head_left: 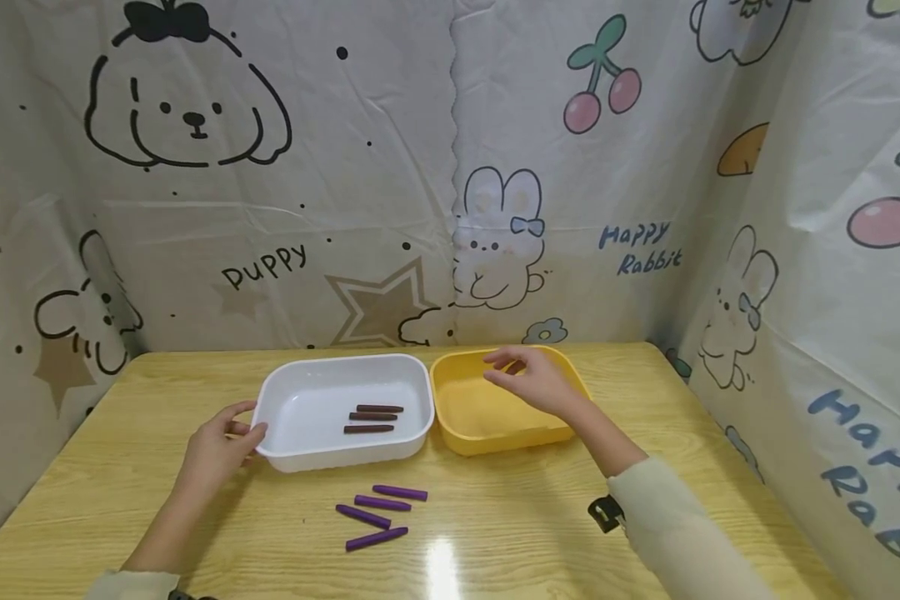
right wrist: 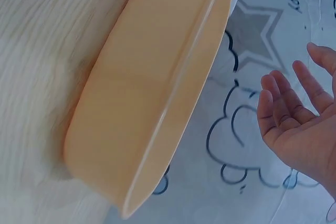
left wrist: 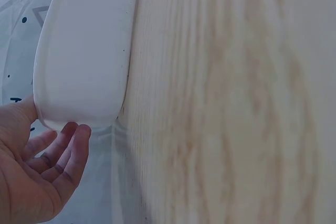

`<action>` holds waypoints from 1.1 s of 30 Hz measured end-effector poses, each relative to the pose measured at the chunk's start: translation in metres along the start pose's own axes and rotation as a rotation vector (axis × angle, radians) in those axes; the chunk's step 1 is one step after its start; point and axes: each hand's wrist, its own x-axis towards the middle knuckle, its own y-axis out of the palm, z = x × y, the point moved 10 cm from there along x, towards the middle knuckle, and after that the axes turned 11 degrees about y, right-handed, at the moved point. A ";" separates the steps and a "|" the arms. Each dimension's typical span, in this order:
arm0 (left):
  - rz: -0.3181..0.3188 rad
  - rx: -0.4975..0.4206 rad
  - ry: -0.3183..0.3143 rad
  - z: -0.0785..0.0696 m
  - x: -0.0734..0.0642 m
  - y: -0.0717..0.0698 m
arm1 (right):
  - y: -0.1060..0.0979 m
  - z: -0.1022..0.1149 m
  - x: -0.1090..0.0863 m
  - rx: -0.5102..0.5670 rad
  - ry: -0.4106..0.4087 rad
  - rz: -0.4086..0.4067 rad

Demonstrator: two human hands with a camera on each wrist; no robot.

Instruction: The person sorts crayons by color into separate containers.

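White tray (head_left: pixel 300 412) at my left hand (head_left: pixel 221 439), dark-brown crayons (head_left: pixel 373 417) inside; yellow tray (head_left: pixel 461 408) under my right hand (head_left: pixel 536 382). Purple crayons (head_left: pixel 382 503) mark the yellow-grained wooden table (head_left: pixel 510 525) between my hands, nearer me — my sleeves (head_left: pixel 682 525) pale cream. Beyond both hands, an off-white cloth (head_left: pixel 390 187) shows a black-outlined puppy (head_left: pixel 194 119), pink cherries (head_left: pixel 582 113) with green leaves (head_left: pixel 610 35) and blue lettering (head_left: pixel 648 264).

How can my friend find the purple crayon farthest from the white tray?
On the yellowish table, find the white tray. Four purple crayons lie in front of it; pick the farthest crayon. Unlike its neighbours, it has its right end nearer the tray.
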 end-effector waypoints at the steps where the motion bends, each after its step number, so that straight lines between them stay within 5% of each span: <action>1: 0.000 0.002 0.000 0.000 0.000 0.000 | -0.004 -0.003 -0.001 -0.002 0.002 -0.009; 33: -0.009 0.004 -0.008 0.000 0.000 -0.001 | -0.069 -0.121 -0.015 0.035 0.232 -0.234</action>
